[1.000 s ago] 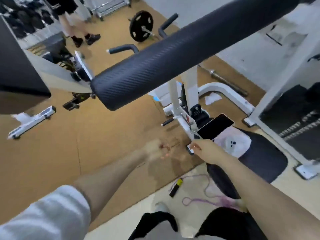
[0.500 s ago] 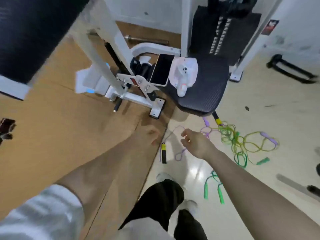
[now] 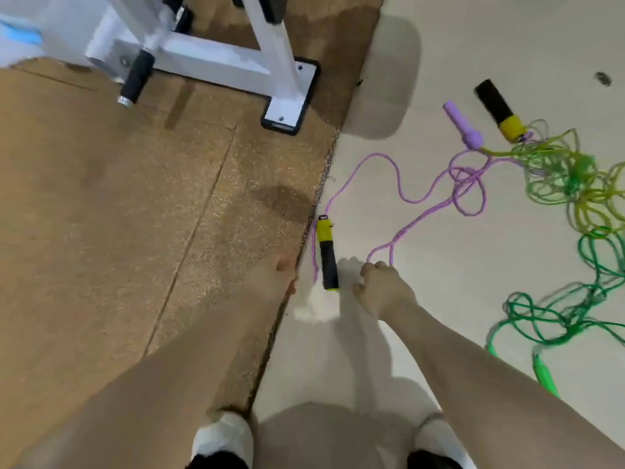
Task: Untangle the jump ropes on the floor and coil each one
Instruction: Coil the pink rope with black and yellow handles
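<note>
Several jump ropes lie tangled on the cream floor. A thin purple rope (image 3: pixel 399 184) snakes from a black-and-yellow handle (image 3: pixel 327 255) to a knot near a purple handle (image 3: pixel 463 126) and a second black-and-yellow handle (image 3: pixel 500 110). A yellow-green rope (image 3: pixel 568 170) is bunched at the right, above a green rope (image 3: pixel 575 313) with a green handle (image 3: pixel 544 374). My right hand (image 3: pixel 382 289) hovers open just right of the near handle, with its fingertips by a purple loop. Blurred, my left hand (image 3: pixel 274 279) hangs empty just left of that handle, over the mat's edge.
A white machine frame with a black-edged foot (image 3: pixel 287 96) and a black peg (image 3: pixel 135 76) stands at the top left on the brown rubber mat (image 3: pixel 101 198). My white shoes (image 3: pixel 223 434) are at the bottom edge.
The view has tipped down from the gym machine to the floor. Both hands have dropped toward the near black-and-yellow handle, and the ropes now look closer.
</note>
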`<state>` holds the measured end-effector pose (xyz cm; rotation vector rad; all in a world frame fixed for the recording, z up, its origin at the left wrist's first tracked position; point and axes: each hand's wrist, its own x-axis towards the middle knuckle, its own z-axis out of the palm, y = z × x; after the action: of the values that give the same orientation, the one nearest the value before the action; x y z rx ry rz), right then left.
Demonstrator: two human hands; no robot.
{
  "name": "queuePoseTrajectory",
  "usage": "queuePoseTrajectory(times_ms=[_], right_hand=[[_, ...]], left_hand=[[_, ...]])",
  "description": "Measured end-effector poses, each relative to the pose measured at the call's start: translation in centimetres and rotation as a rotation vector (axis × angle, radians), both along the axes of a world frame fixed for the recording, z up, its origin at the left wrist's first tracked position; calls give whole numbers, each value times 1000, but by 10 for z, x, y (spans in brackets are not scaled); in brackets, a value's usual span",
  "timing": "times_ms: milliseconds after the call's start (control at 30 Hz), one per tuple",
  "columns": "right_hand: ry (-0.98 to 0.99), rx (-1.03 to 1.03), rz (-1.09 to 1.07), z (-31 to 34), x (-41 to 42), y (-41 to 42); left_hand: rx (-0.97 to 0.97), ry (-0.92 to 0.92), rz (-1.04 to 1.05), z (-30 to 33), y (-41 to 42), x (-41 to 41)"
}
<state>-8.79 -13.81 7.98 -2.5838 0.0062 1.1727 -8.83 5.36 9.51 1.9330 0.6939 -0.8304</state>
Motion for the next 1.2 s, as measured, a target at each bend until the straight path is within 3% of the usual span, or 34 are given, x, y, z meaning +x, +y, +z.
queuePoseTrajectory(times_ms=[100,233,300,433,467,533,600,700,800,867,900,1033,1067,1133,1200], right_hand=[[-90,1,0,-73,23,24],[-144,22,-109,-143,38,57],[-119,50,-218,-151,27,66],[-75,329,-225,-110,-12,80],[-114,353,-159,-99,-17,83],[-185,332,-7,-93,-23,87],[-186,285,63,-103,-31,84],[-135,222,209,-116,-45,72],[33,319,395,-115,-49,57],[153,500,273,-103,-45,48],[79,552,131,-98,-39,44],[-663,400,-453,-78,0,21],[-742,418,-435,-71,8,19],[-776,443,-104,-55,16,20],[-623,573,93,-45,18,28]], left_hand=[[37,-23,-64,-71,23,9],[-65,-190,201,-131,30,35],[-124,-194,298,-137,25,31],[-15,-230,204,-103,16,2],[-55,-247,232,-96,14,1],[-367,-100,477,-93,11,12],[-598,-9,562,-96,12,21],[-481,-97,361,-101,14,30],[-643,-47,226,-77,12,27],[-743,40,106,-61,11,21],[-752,56,36,-57,10,17],[-700,25,-205,-47,4,15],[-700,18,-245,-42,3,13],[-764,-25,-286,-30,-1,8],[-906,-150,-249,-23,-5,3]])
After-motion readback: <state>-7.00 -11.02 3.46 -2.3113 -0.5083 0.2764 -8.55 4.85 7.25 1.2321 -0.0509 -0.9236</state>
